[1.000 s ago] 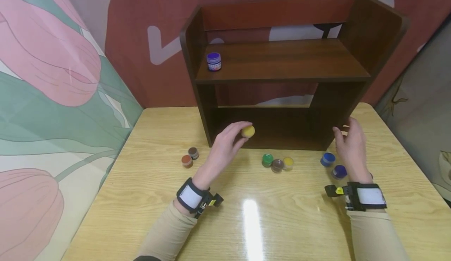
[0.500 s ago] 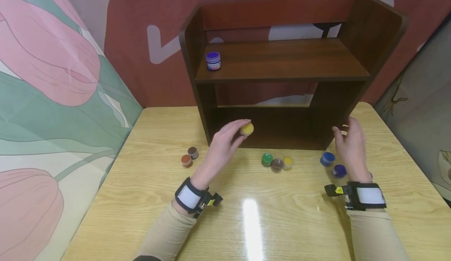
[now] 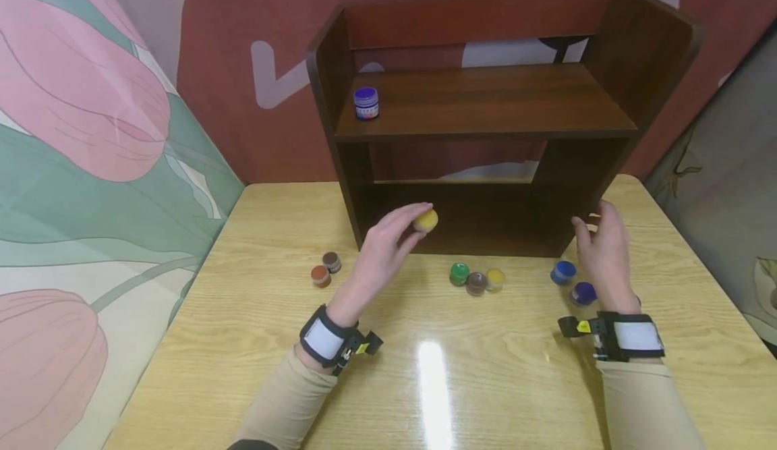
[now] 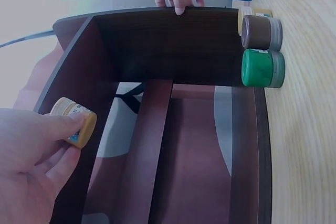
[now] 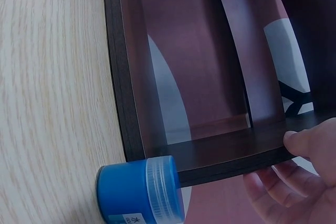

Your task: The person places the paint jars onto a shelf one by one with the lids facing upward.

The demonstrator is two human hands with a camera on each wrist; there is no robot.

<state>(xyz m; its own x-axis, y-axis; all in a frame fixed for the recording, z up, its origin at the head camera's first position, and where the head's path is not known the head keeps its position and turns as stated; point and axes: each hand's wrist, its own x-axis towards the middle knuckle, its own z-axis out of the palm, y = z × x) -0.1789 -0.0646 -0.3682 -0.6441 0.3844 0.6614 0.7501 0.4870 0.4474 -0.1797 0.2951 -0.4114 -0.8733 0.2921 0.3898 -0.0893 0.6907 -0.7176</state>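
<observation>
My left hand [image 3: 388,242] pinches a yellow paint jar [image 3: 427,220] between thumb and fingers, in front of the shelf's lower compartment. In the left wrist view this jar [image 4: 74,121] is tilted, its label partly covered by a finger. At the right, my right hand [image 3: 603,251] grips the side panel of the dark wooden shelf [image 3: 485,133]. The right wrist view has the thumb [image 5: 298,142] on the panel's inner side and the other fingers outside. Close by that hand stand a blue jar [image 3: 563,272] and a dark blue jar [image 3: 584,293].
One purple-lidded jar [image 3: 366,103] stands on the upper board's left end. Before the shelf, a green jar [image 3: 459,274], a brown jar [image 3: 476,283] and another yellow jar [image 3: 495,279] cluster on the table [image 3: 504,369]. Farther left are orange-brown [image 3: 320,276] and dark brown jars [image 3: 331,262].
The left hand has risen very slightly with the yellow paint jar. My right hand keeps its grip on the shelf, and the other jars stay in place.
</observation>
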